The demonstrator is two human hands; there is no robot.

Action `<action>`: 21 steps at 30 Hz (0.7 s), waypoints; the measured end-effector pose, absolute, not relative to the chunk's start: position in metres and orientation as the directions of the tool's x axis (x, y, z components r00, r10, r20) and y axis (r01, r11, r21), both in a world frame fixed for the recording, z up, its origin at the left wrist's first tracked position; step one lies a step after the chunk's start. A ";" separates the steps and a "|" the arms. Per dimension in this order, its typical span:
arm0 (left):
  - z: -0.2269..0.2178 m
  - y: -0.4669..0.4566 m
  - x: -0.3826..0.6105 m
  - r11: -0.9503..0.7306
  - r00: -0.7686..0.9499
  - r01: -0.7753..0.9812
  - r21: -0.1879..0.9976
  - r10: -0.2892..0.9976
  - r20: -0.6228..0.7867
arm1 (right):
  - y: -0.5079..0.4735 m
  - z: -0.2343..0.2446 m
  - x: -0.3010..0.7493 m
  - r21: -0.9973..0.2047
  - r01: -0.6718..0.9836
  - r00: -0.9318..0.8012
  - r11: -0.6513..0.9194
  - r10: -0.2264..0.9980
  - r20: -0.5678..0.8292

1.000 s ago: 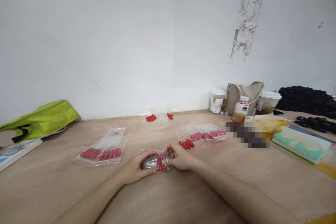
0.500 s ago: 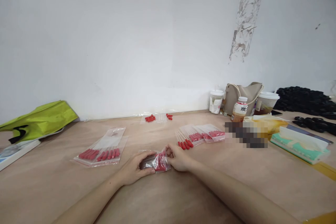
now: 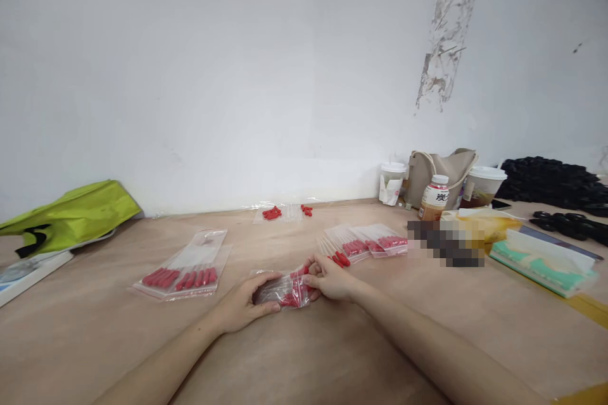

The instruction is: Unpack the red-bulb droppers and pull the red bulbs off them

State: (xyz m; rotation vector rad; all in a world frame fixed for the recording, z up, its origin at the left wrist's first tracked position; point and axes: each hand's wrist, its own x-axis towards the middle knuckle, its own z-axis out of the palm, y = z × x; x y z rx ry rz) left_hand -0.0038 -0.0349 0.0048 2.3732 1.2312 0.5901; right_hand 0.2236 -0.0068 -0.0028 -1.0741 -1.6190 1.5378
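Note:
A clear plastic zip bag (image 3: 275, 293) with red-tipped sticks in it lies on the table in front of me. My left hand (image 3: 242, 305) is curved around its left end, thumb on the near side and fingers on the far side. At the other end, where the red tips are, my right hand (image 3: 331, 280) pinches the bag's edge; some red tips show beside its fingers. Just behind that hand are loose red-tipped sticks (image 3: 341, 259) and several filled bags (image 3: 375, 242). More filled bags (image 3: 192, 266) lie to the left.
Small red pieces (image 3: 272, 212) on clear plastic lie near the wall. At the right stand a lidded cup (image 3: 392, 183), a bottle (image 3: 434, 199), a beige bag (image 3: 444, 171) and a tissue pack (image 3: 541, 266). A lime-green bag (image 3: 76, 215) sits far left.
My right hand has shifted slightly right and up along the bag's end, and the red tips there are now more spread. My left hand stays in place.

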 end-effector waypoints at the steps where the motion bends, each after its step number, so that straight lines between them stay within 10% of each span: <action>1: 0.005 -0.035 -0.004 -0.536 0.526 0.662 0.524 0.830 0.186 | -0.007 -0.004 0.223 -0.996 0.085 -0.464 -0.034 0.883 -0.070; 21: 0.007 -0.034 -0.007 -0.521 0.499 0.696 0.495 0.846 0.189 | 0.008 -0.001 0.234 -0.996 -0.081 -0.401 -0.035 0.916 0.000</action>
